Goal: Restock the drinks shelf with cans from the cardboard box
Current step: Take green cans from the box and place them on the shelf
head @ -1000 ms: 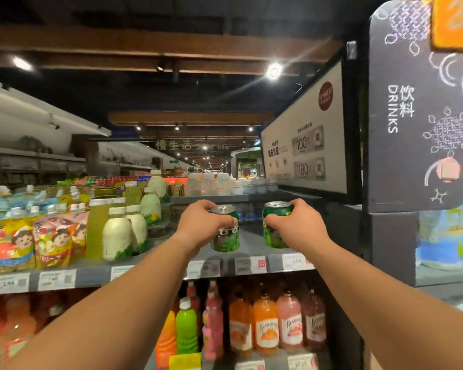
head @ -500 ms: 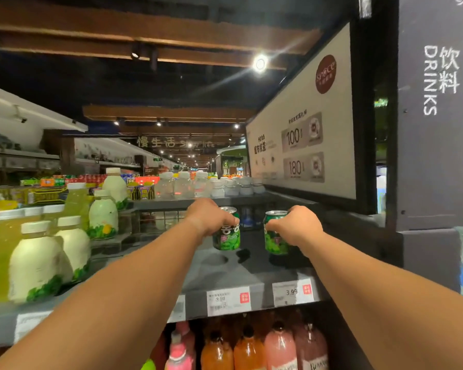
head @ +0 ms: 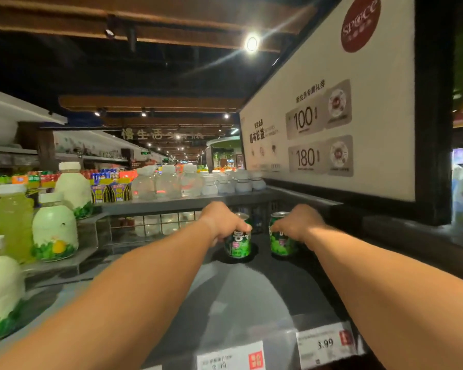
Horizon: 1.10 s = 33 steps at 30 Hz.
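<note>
Head view: each hand (head: 226, 222) (head: 297, 222) grips a green can (head: 238, 244) (head: 281, 243) from above.

Both arms outstretched, left hand (head: 225, 225) and right hand (head: 298, 225) curled, gripping.

A single head-worn wide-angle view looks forward and slightly down, close over the dark grey metal shelf (head: 251, 297), along both forearms toward the store aisle.
</note>
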Tool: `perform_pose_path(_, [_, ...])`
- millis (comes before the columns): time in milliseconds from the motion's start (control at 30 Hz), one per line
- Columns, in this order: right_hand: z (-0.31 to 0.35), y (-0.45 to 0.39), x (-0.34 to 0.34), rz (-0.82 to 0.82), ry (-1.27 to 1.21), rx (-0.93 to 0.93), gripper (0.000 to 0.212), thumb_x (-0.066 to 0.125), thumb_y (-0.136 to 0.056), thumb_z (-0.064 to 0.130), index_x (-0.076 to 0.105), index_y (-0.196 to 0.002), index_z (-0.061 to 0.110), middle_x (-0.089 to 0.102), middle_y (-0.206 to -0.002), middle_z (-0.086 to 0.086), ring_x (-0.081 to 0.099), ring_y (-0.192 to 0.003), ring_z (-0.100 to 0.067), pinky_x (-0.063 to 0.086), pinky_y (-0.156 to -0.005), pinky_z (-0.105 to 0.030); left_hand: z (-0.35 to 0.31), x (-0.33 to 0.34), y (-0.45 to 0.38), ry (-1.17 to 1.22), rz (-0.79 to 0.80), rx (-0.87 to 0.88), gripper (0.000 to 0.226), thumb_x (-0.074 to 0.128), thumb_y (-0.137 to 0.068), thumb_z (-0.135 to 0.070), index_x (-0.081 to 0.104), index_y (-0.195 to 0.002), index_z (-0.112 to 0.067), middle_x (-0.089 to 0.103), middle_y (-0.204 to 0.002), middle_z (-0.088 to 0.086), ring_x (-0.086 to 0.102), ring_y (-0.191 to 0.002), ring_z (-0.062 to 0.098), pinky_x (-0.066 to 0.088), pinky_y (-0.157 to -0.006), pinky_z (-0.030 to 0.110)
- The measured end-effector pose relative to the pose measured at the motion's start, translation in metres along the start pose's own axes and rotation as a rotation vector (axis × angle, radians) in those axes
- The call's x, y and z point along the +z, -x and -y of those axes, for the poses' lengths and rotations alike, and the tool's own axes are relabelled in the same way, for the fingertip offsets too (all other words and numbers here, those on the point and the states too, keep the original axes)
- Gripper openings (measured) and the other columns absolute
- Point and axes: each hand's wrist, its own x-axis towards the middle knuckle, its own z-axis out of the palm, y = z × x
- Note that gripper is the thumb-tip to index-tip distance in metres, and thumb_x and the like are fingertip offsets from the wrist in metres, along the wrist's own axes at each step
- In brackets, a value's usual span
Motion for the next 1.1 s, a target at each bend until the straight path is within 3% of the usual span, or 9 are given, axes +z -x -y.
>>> perform_pose_path(100, [0.004,-0.018,0.004,0.018,0.038,0.007,0.031,0.081,-0.077,0.031,0.063,-0.092,0.011,0.067,-0.098,-0.007,0.064,-0.09,-0.022,0.056,-0.081,-0.035,-0.001,0.012,-0.015,-0.037,-0.015,-0.008,0.049,0.092,-0.068,-0.027,0.059,-0.097,-0.004,0.07,-0.094,0.009,0.066,-0.082,0.023,0.057,-0.07,0.036])
perform_pose_path(233, [0.005,-0.039,0.011,0.019,0.08,0.024,0.029,0.079,-0.079,0.032,0.062,-0.09,0.011,0.068,-0.099,-0.008,0.065,-0.092,-0.023,0.056,-0.085,-0.035,-0.004,0.025,-0.032,0.11,-0.07,-0.025,0.035,0.076,-0.086,-0.016,0.063,-0.117,-0.006,0.068,-0.107,0.007,0.067,-0.098,0.025,0.055,-0.078,0.032])
perform_pose_path(300, [0.001,-0.047,0.017,0.03,0.071,0.03,0.027,0.078,-0.08,0.032,0.06,-0.083,0.013,0.067,-0.095,-0.008,0.064,-0.088,-0.022,0.056,-0.084,-0.035,0.005,0.035,-0.037,-0.128,-0.006,0.01,0.032,0.061,-0.096,-0.01,0.065,-0.127,-0.008,0.067,-0.124,0.008,0.065,-0.113,0.027,0.054,-0.088,0.031])
perform_pose_path(367, [0.0,-0.053,0.024,0.042,0.066,0.022,0.026,0.078,-0.08,0.031,0.06,-0.081,0.013,0.067,-0.091,-0.007,0.065,-0.086,-0.022,0.056,-0.084,-0.036,0.005,0.037,-0.051,0.072,-0.028,-0.026,0.038,0.075,-0.087,-0.021,0.068,-0.122,-0.008,0.07,-0.121,0.01,0.068,-0.111,0.027,0.057,-0.088,0.033])
perform_pose_path(567, [-0.002,-0.069,0.034,0.066,0.069,-0.004,0.029,0.079,-0.08,0.033,0.067,-0.092,0.01,0.069,-0.094,-0.008,0.066,-0.089,-0.021,0.057,-0.084,-0.036,0.008,0.044,-0.072,-0.112,0.034,0.015,0.056,0.089,-0.073,-0.027,0.069,-0.119,-0.001,0.073,-0.114,0.014,0.071,-0.106,0.025,0.059,-0.085,0.032])
perform_pose_path(767, [-0.006,-0.083,0.038,0.084,0.084,-0.009,0.035,0.08,-0.079,0.035,0.068,-0.097,0.007,0.069,-0.098,-0.01,0.066,-0.092,-0.023,0.056,-0.087,-0.037,0.002,0.045,-0.076,-0.09,-0.011,-0.003,0.06,0.048,-0.101,-0.057,0.049,-0.148,-0.02,0.05,-0.152,0.002,0.055,-0.131,0.017,0.045,-0.082,0.021])
perform_pose_path(933, [-0.009,-0.087,0.041,0.076,0.111,-0.014,0.04,0.079,-0.079,0.037,0.068,-0.101,0.004,0.069,-0.101,-0.01,0.066,-0.092,-0.023,0.053,-0.079,-0.03,0.013,0.05,-0.087,-0.04,0.066,0.016,0.058,0.087,-0.076,-0.033,0.067,-0.12,-0.001,0.072,-0.118,0.013,0.069,-0.109,0.025,0.046,-0.057,0.02])
perform_pose_path(1033, [-0.011,-0.088,0.041,0.08,0.103,-0.012,0.035,0.08,-0.08,0.035,0.067,-0.097,0.007,0.067,-0.096,-0.009,0.065,-0.089,-0.023,0.051,-0.074,-0.029,0.017,0.053,-0.087,-0.035,0.075,0.039,0.055,0.088,-0.075,-0.035,0.069,-0.115,-0.003,0.073,-0.107,0.011,0.07,-0.105,0.024,0.05,-0.059,0.021])
perform_pose_path(1100, [-0.011,-0.088,0.042,0.08,0.088,-0.017,0.031,0.08,-0.08,0.032,0.066,-0.092,0.008,0.068,-0.094,-0.009,0.066,-0.087,-0.022,0.053,-0.075,-0.03,0.02,0.053,-0.088,-0.045,0.072,0.048,0.056,0.088,-0.073,-0.039,0.07,-0.113,-0.003,0.074,-0.105,0.01,0.071,-0.103,0.025,0.058,-0.073,0.028])
